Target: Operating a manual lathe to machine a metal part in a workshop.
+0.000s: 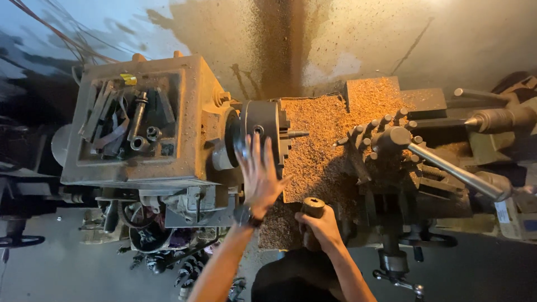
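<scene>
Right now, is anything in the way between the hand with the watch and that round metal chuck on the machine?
Nothing visible is in the way. The left hand is spread open right on the front of the chuck, fingers reaching over it. The right hand is wrapped around a dark cylinder lower down, beside the chip-covered lathe bed.

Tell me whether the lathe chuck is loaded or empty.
Loaded: a short metal workpiece juts from the lathe chuck, where the open left hand rests.
</scene>
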